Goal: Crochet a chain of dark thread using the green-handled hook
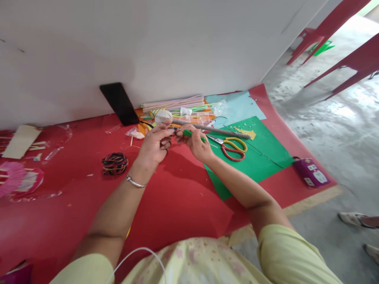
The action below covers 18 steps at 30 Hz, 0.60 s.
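My left hand (153, 145) is closed, its thumb and fingertips pinching a small dark piece of yarn work (173, 128), mostly hidden by the fingers. Close beside it, my right hand (200, 146) grips a green-handled crochet hook (187, 133), whose thin shaft points at the yarn piece. The fingertips of both hands nearly meet above the red table covering. To the left of my left wrist lies a ball of dark multicoloured yarn (115, 163). Scissors (233, 148) with one yellow and one red handle rest just right of my right hand.
A black phone (120, 103) leans on the wall. Behind my hands are a white ball-like thing (163, 116), pastel sticks (177, 103) and a grey rod (225, 131). A green sheet (251, 169) lies right, with a purple box (312, 172) near the table edge. Red chairs stand beyond.
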Each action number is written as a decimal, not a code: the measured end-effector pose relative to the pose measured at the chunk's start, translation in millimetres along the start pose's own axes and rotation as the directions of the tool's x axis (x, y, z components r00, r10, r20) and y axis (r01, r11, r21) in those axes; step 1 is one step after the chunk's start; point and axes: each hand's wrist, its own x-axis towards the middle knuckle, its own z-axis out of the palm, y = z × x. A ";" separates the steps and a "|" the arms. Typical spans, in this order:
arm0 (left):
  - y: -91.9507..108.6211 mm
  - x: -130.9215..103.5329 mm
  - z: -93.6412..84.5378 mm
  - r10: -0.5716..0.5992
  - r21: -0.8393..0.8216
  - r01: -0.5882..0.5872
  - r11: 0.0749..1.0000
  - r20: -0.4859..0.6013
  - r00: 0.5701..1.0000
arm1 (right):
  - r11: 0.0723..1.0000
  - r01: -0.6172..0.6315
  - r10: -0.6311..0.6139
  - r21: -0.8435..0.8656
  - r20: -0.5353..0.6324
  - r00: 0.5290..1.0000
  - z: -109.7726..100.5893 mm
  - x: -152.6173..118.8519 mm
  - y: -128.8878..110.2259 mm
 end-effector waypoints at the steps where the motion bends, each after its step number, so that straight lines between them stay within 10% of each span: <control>1: 3.1 0.8 -1.7 0.005 0.024 -0.005 1.000 -0.001 1.000 | 0.999 0.009 -0.009 0.040 0.024 1.000 -4.4 1.4 -1.5; 18: 13.3 4.2 -11.6 -0.054 0.099 0.050 0.994 0.036 0.998 | 0.994 0.107 -0.100 -0.031 0.165 0.981 -15.8 0.1 -32.8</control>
